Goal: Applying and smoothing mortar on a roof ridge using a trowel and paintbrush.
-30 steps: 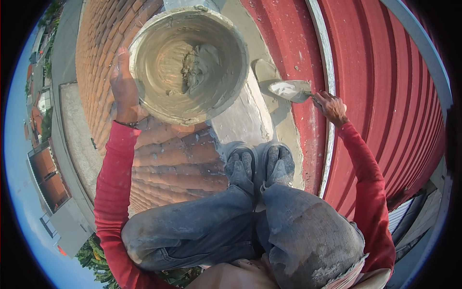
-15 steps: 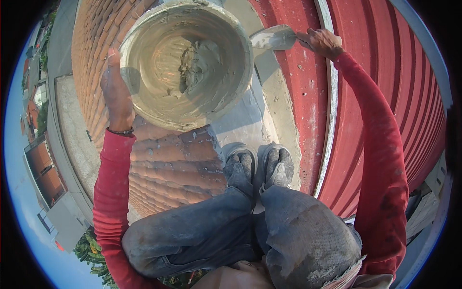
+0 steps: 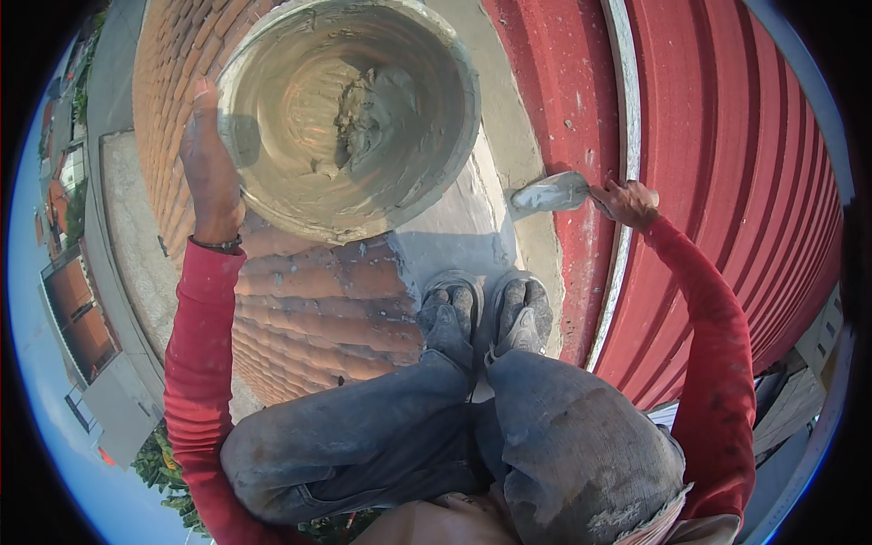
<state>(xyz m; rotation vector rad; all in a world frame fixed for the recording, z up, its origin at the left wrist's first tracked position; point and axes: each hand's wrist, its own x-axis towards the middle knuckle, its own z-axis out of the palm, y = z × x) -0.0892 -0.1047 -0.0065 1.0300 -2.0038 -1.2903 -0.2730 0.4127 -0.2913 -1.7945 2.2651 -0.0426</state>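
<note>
Nearest you are your bent knees in dusty blue trousers (image 3: 581, 445), and past them your mortar-caked shoes (image 3: 522, 313) stand side by side on the pale ledge (image 3: 454, 232).

Beyond the shoes, to the right, your right grip (image 3: 627, 203) is closed around the handle of the trowel (image 3: 552, 193). The blade lies directly to the left of that grip, its long axis running roughly crosswise and its tip dipping slightly toward you. The tip is over the grey mortar strip (image 3: 520, 136), the heel over the red roof (image 3: 718, 136); whether the blade touches the strip, you cannot tell from here. The right grip is much nearer to this spot than the left.

Farther up and left, your left grip (image 3: 213, 163) lies against the left side of the bucket (image 3: 427, 195); most of its fingers are hidden, so how far they close cannot be told. A lump of wet mortar (image 3: 377, 113) sits in the bottom.

Orange tiles (image 3: 318, 304) slope away on the left, with houses (image 3: 77, 309) far beyond.
</note>
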